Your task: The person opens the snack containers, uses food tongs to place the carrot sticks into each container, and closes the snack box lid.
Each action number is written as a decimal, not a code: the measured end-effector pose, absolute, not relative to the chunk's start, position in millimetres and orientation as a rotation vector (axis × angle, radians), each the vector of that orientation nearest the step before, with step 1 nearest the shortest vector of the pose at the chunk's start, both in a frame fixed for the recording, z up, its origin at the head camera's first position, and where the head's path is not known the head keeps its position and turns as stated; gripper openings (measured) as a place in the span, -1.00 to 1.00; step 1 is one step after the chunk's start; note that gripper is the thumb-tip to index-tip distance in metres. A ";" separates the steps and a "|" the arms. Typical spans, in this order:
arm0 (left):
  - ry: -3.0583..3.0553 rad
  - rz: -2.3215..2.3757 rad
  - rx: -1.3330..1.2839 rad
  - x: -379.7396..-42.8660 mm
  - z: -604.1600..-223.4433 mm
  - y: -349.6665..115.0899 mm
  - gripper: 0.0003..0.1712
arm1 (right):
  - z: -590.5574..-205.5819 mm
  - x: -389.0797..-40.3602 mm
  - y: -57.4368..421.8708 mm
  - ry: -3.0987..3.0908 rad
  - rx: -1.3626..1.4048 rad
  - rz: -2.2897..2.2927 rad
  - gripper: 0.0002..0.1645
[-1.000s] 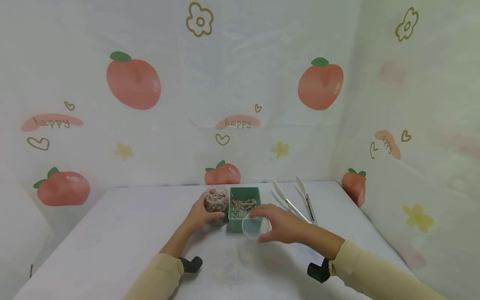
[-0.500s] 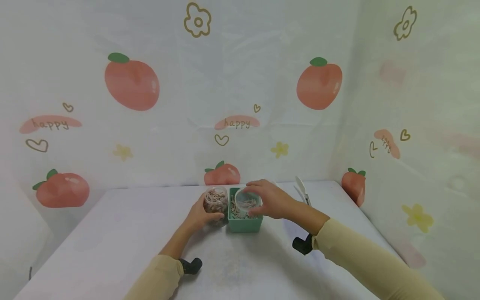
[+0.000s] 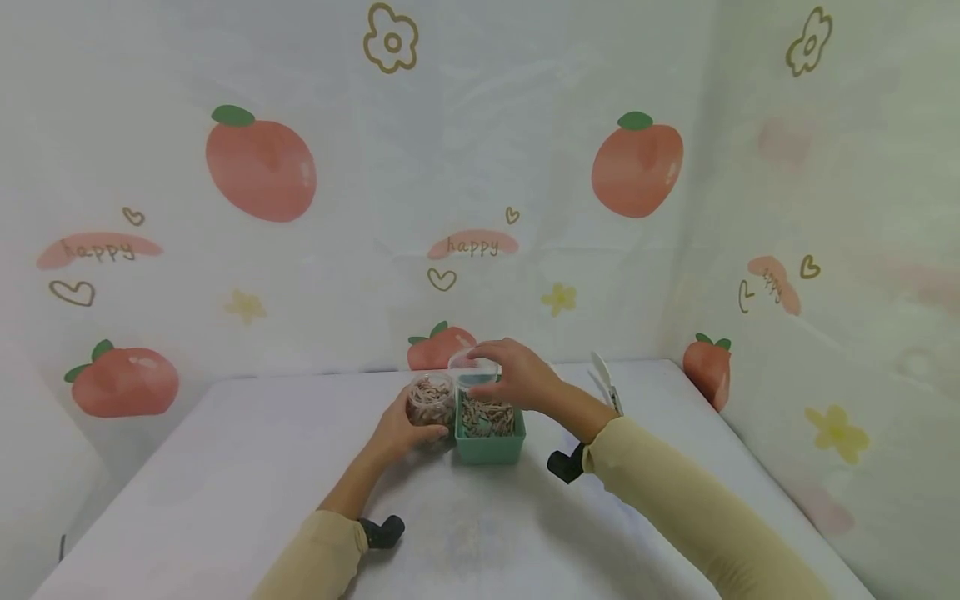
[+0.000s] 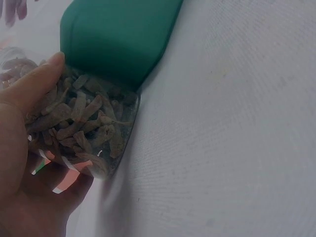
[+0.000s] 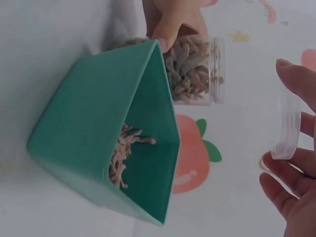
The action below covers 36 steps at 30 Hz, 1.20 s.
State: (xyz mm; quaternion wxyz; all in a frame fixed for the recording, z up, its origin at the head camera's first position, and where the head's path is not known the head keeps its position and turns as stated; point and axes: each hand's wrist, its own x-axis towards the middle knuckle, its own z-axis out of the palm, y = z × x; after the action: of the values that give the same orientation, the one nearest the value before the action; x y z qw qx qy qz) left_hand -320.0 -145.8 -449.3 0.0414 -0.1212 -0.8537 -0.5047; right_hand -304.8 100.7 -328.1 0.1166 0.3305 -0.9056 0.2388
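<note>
A clear jar [image 3: 432, 402] full of brownish, twig-like dried pieces stands at the table's far side, its mouth uncovered. My left hand [image 3: 401, 427] grips it from the left, thumb across its near side, as the left wrist view [image 4: 74, 118] also shows. In my right hand [image 3: 517, 375] is a clear round lid [image 5: 288, 126], pinched by its rim between thumb and fingers. The lid hangs in the air above the back of the green box [image 3: 490, 452], apart from the jar. More of the same dried pieces [image 3: 487, 417] lie inside the box, right beside the jar.
A pair of tongs [image 3: 607, 383] lies right of the box, partly hidden by my right arm. The white table [image 3: 262, 483] ends at a printed backdrop [image 3: 337, 292] behind the jar and box. A black wrist device [image 3: 566, 463] sticks out below my right wrist.
My right hand has carried the lid from in front of the green box up and back, over the box and slightly left. My left hand and the jar stay in place.
</note>
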 end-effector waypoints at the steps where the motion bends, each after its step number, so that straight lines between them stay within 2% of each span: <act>1: -2.613 -1.547 -0.373 -319.8 -448.9 -146.1 0.17 | -328.8 -306.7 97.3 -2.651 0.960 0.710 -0.35; 20: -2.574 -1.583 -0.428 -320.2 -450.0 -149.5 0.11 | -361.1 -328.7 53.8 -2.636 1.141 0.765 -0.35; 36: -2.561 -1.603 -0.437 -319.3 -449.7 -149.4 0.02 | -359.7 -331.1 37.5 -2.677 1.222 0.560 -0.39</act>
State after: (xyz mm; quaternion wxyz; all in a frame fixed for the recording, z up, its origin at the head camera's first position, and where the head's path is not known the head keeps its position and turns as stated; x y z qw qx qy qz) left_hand -319.3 -149.4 -449.7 0.0445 -0.1430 -0.8381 -0.5246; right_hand -331.1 37.5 -359.7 0.0730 0.4070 -0.8912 0.1865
